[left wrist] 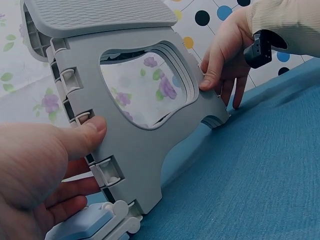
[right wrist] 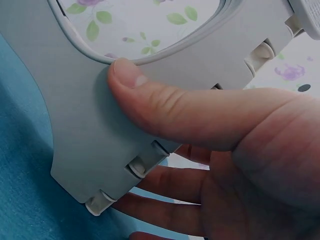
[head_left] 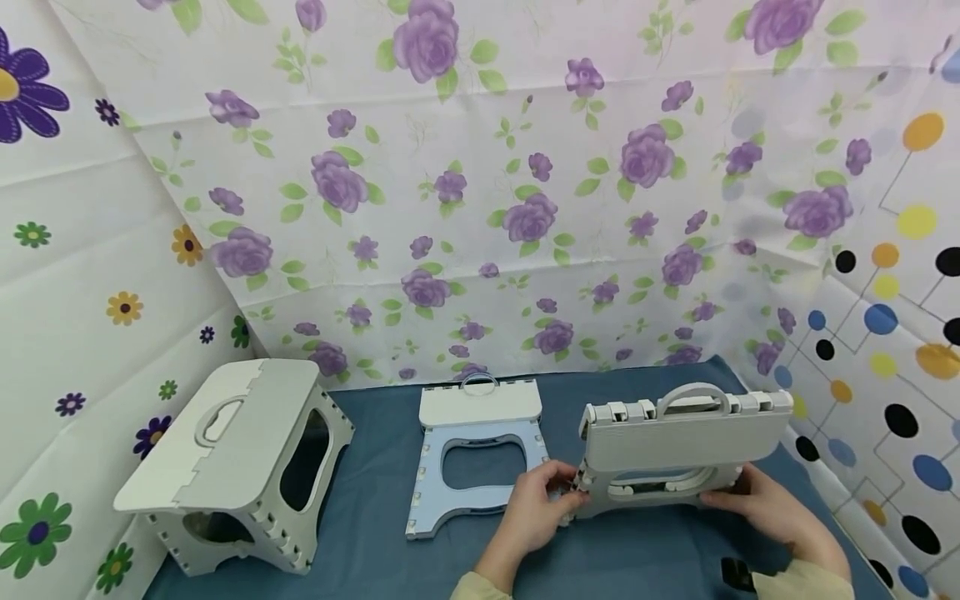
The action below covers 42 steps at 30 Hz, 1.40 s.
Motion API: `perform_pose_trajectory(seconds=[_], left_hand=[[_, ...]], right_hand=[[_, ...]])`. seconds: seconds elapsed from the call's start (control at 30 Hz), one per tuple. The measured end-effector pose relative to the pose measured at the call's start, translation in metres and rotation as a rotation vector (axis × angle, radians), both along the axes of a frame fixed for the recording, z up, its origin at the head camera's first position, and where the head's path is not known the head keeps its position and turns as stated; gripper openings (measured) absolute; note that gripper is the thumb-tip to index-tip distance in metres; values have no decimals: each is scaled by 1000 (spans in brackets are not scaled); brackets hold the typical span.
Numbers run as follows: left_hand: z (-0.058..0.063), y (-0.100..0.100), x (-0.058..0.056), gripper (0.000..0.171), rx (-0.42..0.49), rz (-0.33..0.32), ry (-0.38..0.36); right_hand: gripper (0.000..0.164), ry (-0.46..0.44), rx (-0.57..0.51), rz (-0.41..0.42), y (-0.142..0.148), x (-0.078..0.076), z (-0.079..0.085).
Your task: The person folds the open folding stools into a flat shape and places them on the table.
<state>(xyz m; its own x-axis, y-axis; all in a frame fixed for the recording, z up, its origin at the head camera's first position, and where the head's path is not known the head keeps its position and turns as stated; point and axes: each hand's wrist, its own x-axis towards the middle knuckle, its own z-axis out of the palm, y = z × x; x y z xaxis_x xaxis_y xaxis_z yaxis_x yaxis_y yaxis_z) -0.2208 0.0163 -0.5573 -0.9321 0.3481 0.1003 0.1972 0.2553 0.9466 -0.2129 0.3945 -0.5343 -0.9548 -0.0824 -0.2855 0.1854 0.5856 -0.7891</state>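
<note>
Far left: we see a white stool (head_left: 255,450) standing unfolded on blue cloth (head_left: 382,467).
Middle: blue-and-white stool (head_left: 480,432), folded flat.
Left hand (head_left: 536,504): part closed, thumb in front, fingers behind, gripping the left edge of the grey stool (head_left: 675,450).
Grey stool: folded, tilted, held between both hands.
Right hand (head_left: 768,502): part closed, pinching its right edge likewise.

A corner hung with three patterned sheets above a blue cloth.
The back sheet (head_left: 480,125) is white with purple roses and green leaves, crossed by horizontal creases and tinged pink at the upper right; the left sheet (head_left: 67,333) carries purple, green and orange daisy-like flowers; the right sheet (head_left: 855,375) has coloured dots joined by thin angular lines. Soft light leaves dim shadows on the blue cloth (head_left: 367,500).
</note>
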Motion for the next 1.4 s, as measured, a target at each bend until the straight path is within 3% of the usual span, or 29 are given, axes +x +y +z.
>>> perform_pose_trajectory(seconds=[0.23,0.43,0.53,1.03,1.4], left_hand=[[1,-1,-1,20,7,-1,-14],[7,0,-9,33,-17,1,74],[8,2,-10,36,-44,4,84],[5,8,-3,23,-6,58,55],[-5,9,1,28,21,50,119]], right_hand=[[90,-10,17,22,0,2,0],[82,40,22,18,-1,-2,5],[79,44,34,15,0,-3,7],[82,28,43,5,7,0,7],[83,11,12,-13,4,4,6]])
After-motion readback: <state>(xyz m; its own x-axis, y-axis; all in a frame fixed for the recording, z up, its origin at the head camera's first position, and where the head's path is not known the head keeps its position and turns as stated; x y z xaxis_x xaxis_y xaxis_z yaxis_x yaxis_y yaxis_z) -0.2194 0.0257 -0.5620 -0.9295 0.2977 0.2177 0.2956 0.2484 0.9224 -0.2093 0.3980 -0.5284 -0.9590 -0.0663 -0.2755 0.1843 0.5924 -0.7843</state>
